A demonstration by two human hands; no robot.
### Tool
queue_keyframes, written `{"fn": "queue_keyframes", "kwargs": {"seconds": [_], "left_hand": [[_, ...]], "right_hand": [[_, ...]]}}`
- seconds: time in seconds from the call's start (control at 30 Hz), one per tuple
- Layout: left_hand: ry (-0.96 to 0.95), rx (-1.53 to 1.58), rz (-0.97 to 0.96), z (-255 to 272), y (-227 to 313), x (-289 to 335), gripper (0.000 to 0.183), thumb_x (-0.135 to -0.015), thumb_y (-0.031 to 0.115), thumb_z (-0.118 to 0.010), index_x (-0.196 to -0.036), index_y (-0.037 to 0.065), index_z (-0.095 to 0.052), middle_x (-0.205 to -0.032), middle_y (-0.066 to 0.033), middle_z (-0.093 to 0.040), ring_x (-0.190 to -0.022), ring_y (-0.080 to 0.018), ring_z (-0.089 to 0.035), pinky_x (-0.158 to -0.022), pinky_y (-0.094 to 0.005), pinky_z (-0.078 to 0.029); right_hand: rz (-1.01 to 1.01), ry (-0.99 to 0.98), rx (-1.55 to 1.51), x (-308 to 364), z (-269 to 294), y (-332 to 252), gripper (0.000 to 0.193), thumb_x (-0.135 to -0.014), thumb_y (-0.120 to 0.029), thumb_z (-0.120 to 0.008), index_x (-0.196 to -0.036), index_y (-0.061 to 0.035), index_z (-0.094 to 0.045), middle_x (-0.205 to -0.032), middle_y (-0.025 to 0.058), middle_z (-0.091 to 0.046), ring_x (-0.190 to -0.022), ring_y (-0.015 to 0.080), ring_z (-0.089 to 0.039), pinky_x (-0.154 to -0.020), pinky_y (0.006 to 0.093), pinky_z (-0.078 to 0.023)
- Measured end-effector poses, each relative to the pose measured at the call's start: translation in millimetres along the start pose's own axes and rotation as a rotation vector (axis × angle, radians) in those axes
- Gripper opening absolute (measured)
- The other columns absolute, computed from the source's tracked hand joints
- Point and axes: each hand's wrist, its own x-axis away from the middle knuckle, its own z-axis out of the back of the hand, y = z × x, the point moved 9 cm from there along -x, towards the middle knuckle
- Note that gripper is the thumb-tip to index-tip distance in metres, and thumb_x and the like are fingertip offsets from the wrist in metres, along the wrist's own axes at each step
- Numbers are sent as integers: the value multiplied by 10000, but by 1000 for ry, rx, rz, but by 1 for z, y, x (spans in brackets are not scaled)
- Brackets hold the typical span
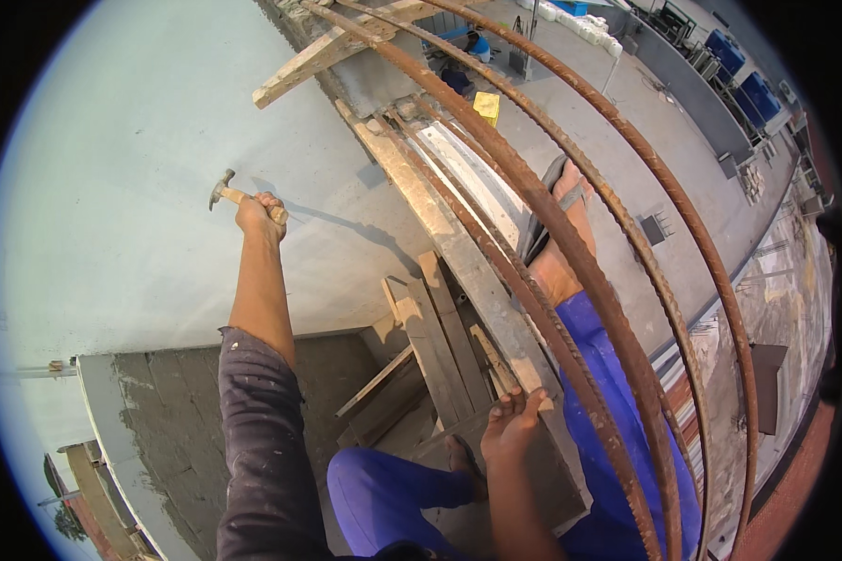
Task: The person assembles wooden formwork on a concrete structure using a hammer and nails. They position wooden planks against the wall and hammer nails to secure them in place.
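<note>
Hammer (pixel 223 192) sits in the left hand (pixel 260 214), fingers clenched round the wooden handle, metal head sticking out to the left of the knuckles, held up close to the pale plastered wall (pixel 131 140). Arm is stretched well out from the body.

Right hand (pixel 513 421) is down low, fingers wrapped over the edge of a long wooden plank (pixel 458 252) that runs up and away from the fingertips. Just right of that hand, rusty steel bars (pixel 571 252) curve up past it. Short timber offcuts (pixel 440 327) lie in the gap left of the fingers. One sandalled foot (pixel 561 215) rests on the plank further up, beyond the bars; the other foot (pixel 458 458) sits just left of the right wrist.

Risks as I judge them: perch looks high, yard (pixel 580 103) lies far below. A hard swing at full reach could shift weight off the plank. Right-hand grip is the only brace; if the plank rocks, balance goes. Dropped hammer would fall toward whoever crouches below (pixel 477 42).
</note>
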Motion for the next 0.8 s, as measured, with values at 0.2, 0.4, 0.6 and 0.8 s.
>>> {"fn": "queue_keyframes", "kwargs": {"seconds": [0.2, 0.4, 0.6, 0.8], "left_hand": [[219, -120, 251, -63, -111, 16, 197, -1071, 194, -480, -1040, 1, -499, -796, -85, -604, -591, -193, -560, -532, -347, -523], [-278, -364, 287, -83, -114, 27, 277, -1120, 287, -401, -966, 64, -457, -673, -2, -464, -468, -85, -398, -411, -243, -390], [444, 128, -61, 5, -20, 6, 147, -1013, 82, -439, -925, 18, -538, -772, -65, -595, -626, -200, -597, -555, -314, -539], [-143, -146, 262, -105, -134, 9, 150, -1045, 157, -423, -1047, 15, -471, -743, -80, -567, -568, -196, -531, -503, -333, -467]], "right_hand": [[0, -12, -26, 0, 1, 1, 465, -1034, -589, -565, -1131, -134, -556, -974, -45, -591, -831, 76, -549, -666, 234, -440], [5, -92, -17, 2, -4, -3, 455, -1026, -587, -585, -1150, -151, -541, -972, -50, -590, -821, 74, -540, -642, 237, -434], [-40, 23, -23, -5, 5, 7, 457, -1023, -591, -588, -1164, -160, -532, -978, -51, -589, -819, 76, -537, -646, 231, -423], [17, -51, -24, -3, 2, 1, 438, -1041, -574, -568, -1194, -166, -526, -987, -54, -587, -823, 74, -535, -646, 227, -418]]}}
